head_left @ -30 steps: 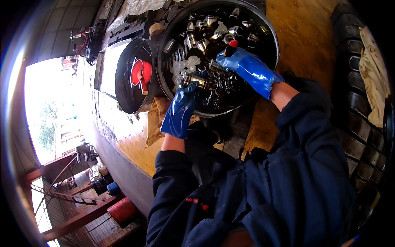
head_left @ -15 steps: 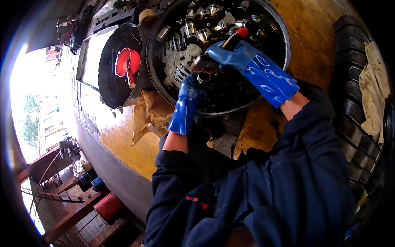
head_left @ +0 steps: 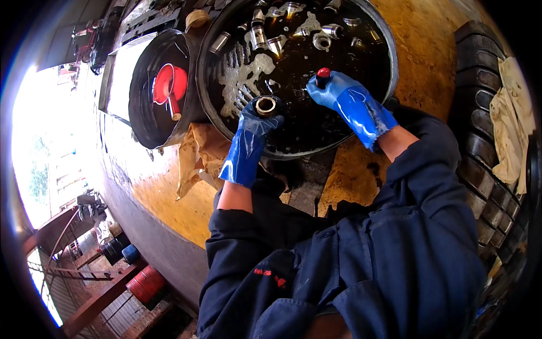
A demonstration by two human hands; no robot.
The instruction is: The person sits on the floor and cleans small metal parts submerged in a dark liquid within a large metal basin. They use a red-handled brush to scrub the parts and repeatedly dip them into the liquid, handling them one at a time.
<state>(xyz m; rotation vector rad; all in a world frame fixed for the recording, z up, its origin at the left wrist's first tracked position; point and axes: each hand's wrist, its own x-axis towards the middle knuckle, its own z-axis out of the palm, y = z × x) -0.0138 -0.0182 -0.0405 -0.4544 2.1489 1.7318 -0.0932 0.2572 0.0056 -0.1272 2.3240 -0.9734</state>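
Note:
Both my hands wear wet blue gloves and reach into a large round metal basin (head_left: 389, 73) of dark oily liquid. My left hand (head_left: 251, 133) grips a short metal ring-shaped sleeve (head_left: 266, 105), its open end facing up, just above the liquid. My right hand (head_left: 350, 101) is closed around a tool with a red-tipped handle (head_left: 323, 73), whose lower end is hidden in the glove. Several shiny metal sleeves and fittings (head_left: 265, 37) lie in the liquid along the basin's far side.
A smaller black round pan (head_left: 144, 118) holding a red scoop (head_left: 169, 87) stands left of the basin. Crumpled brown paper (head_left: 197, 155) lies beneath them on a yellow-stained surface (head_left: 169, 198). A tyre (head_left: 480, 141) with a pale rag (head_left: 511, 135) curves along the right. Drums (head_left: 144, 282) stand far below.
The basin has come closer and larger in view. My left hand has lifted the metal sleeve up out of the parts, and my right hand with the red-tipped tool moved nearer to it.

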